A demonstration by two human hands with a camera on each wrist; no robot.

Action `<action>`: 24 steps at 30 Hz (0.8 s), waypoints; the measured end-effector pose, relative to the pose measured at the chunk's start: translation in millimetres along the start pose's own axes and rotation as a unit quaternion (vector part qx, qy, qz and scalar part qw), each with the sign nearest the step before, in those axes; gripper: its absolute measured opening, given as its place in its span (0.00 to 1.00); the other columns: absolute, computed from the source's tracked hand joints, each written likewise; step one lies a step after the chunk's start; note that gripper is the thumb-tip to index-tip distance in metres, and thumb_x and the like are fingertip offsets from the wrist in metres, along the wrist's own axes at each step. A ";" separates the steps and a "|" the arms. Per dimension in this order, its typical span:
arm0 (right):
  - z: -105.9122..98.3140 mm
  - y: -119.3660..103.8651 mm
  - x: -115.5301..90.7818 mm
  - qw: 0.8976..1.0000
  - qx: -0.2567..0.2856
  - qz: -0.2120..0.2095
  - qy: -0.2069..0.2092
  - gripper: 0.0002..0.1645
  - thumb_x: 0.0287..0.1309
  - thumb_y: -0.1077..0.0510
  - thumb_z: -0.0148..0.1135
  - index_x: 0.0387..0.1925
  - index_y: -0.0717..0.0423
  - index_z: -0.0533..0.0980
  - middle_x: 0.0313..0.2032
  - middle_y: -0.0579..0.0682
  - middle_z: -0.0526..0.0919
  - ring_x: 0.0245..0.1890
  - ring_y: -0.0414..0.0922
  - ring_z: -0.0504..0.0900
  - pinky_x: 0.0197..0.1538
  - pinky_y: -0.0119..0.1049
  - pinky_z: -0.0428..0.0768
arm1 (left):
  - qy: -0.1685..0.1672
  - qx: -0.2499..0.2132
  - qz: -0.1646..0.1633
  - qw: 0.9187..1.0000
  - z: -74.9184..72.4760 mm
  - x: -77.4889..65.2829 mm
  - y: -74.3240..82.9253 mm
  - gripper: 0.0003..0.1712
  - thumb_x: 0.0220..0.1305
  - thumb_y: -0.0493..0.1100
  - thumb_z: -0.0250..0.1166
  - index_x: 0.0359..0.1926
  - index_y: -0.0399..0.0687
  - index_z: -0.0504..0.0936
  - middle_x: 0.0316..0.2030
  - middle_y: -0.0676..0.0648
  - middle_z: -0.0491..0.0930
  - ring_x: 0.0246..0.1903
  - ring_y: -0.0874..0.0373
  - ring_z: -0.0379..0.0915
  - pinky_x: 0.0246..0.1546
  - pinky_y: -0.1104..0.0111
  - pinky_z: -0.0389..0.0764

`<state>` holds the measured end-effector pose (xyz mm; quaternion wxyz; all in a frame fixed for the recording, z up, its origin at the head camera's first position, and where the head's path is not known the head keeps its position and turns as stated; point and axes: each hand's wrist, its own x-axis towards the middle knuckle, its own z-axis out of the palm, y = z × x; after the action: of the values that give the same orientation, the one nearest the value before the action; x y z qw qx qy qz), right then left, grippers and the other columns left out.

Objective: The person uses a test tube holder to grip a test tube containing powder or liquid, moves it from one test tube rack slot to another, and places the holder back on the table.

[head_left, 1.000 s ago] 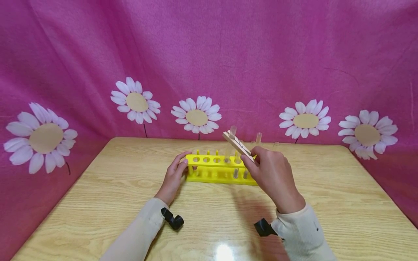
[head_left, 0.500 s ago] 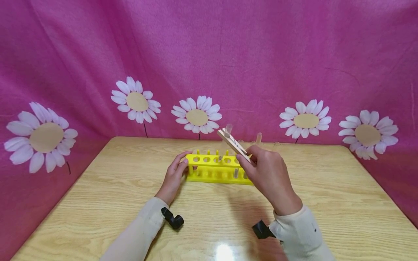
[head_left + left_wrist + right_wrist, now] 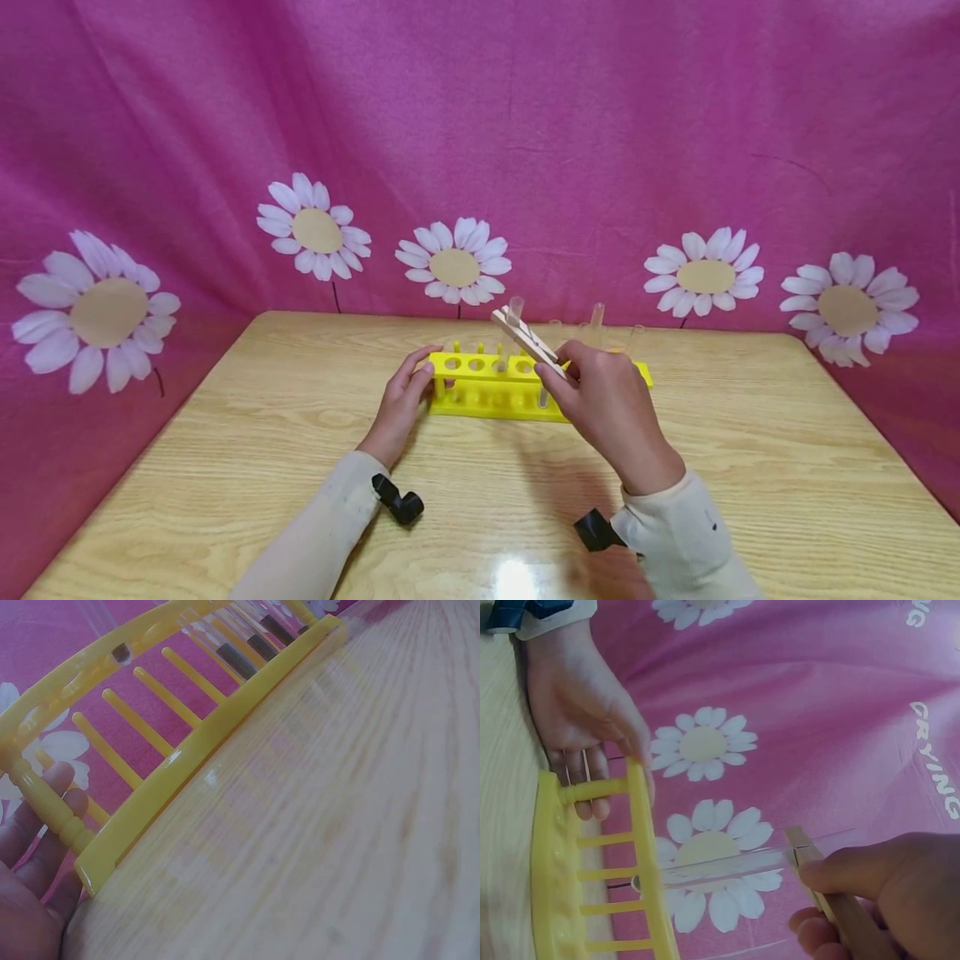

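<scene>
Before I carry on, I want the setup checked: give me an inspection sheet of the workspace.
Surface: wood-grain table, with a glare spot low in the head view.
Job's things: clip grips a tube, its tip at a top-bar hole of the rack; other tubes stand in the rack, at least three with dark contents.
Clutter: nothing seen.
Hands: left hand holds the rack's end; right hand holds the clip.
Cables: nothing seen.
Surroundings: pink cloth with white flowers behind the table.

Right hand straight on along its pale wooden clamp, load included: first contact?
Likely the yellow plastic rack, at a hole's rim: the clear slim tube in the wooden clamp the right hand holds seems to dip in there. Depth is unclear.
</scene>
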<state>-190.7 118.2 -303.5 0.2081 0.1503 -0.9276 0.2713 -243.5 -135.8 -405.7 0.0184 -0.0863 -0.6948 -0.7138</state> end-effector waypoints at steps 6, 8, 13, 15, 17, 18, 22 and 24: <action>6.1 2.9 -0.2 1.000 -0.008 -0.002 -0.009 0.12 0.56 0.51 0.69 0.31 0.57 0.80 0.11 0.43 0.69 0.12 0.41 0.64 0.17 0.35 0.62 | -0.004 -0.004 0.004 1.000 0.2 -1.1 0.4 0.22 0.76 0.45 0.47 0.67 0.46 0.67 0.46 0.41 0.79 0.52 0.35 0.71 0.61 0.52 0.65; 8.0 3.5 -0.1 1.000 -0.011 0.000 -0.014 0.12 0.56 0.52 0.69 0.31 0.57 0.80 0.11 0.43 0.69 0.12 0.41 0.64 0.18 0.35 0.62 | -0.005 -0.004 0.004 1.000 0.2 -1.0 0.3 0.23 0.76 0.45 0.47 0.68 0.46 0.66 0.47 0.40 0.79 0.53 0.34 0.71 0.62 0.52 0.64; 9.8 2.7 0.8 0.999 -0.010 0.014 -0.038 0.12 0.56 0.53 0.69 0.32 0.58 0.80 0.13 0.43 0.72 0.13 0.42 0.65 0.18 0.35 0.64 | -0.004 -0.004 0.005 1.000 0.1 0.2 1.8 0.23 0.76 0.45 0.47 0.68 0.46 0.66 0.50 0.39 0.77 0.54 0.34 0.70 0.61 0.53 0.64; 10.5 2.2 1.1 0.999 -0.007 0.021 -0.046 0.11 0.56 0.53 0.69 0.34 0.58 0.81 0.14 0.44 0.73 0.13 0.42 0.66 0.18 0.35 0.65 | -0.004 -0.004 0.004 1.000 -0.1 0.0 2.3 0.23 0.76 0.45 0.47 0.68 0.47 0.66 0.50 0.39 0.77 0.54 0.34 0.70 0.62 0.53 0.64; 11.5 2.0 1.4 0.998 -0.007 0.025 -0.053 0.12 0.56 0.53 0.69 0.35 0.58 0.81 0.15 0.44 0.73 0.14 0.42 0.66 0.18 0.35 0.66 | -0.005 -0.003 0.003 1.000 -0.4 -0.4 2.5 0.23 0.76 0.45 0.47 0.68 0.47 0.67 0.49 0.40 0.78 0.53 0.34 0.70 0.62 0.53 0.64; 12.2 2.1 1.4 0.998 -0.007 0.028 -0.056 0.12 0.56 0.53 0.69 0.35 0.58 0.81 0.15 0.44 0.74 0.14 0.42 0.67 0.18 0.35 0.66 | -0.006 -0.004 0.002 1.000 -0.5 -0.6 2.3 0.22 0.76 0.45 0.47 0.68 0.47 0.67 0.48 0.40 0.78 0.53 0.34 0.70 0.62 0.53 0.64; 15.8 2.9 1.6 0.997 -0.013 0.032 -0.063 0.12 0.56 0.53 0.69 0.35 0.58 0.81 0.16 0.44 0.75 0.15 0.43 0.67 0.20 0.35 0.67 | -0.004 -0.004 0.002 1.000 -1.1 -1.0 2.0 0.23 0.76 0.45 0.47 0.68 0.47 0.67 0.47 0.39 0.78 0.53 0.34 0.71 0.62 0.53 0.64; 17.3 3.4 1.6 0.997 -0.016 0.034 -0.066 0.12 0.56 0.53 0.69 0.35 0.58 0.81 0.16 0.44 0.75 0.15 0.43 0.68 0.21 0.35 0.67 | -0.003 -0.002 0.002 1.000 -1.3 -0.9 1.9 0.23 0.76 0.45 0.47 0.68 0.46 0.66 0.49 0.40 0.78 0.53 0.35 0.71 0.62 0.53 0.64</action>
<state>-198.7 110.8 -317.5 0.1399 0.1331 -0.9481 0.2525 -242.4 -137.2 -404.0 0.0177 -0.0898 -0.6933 -0.7149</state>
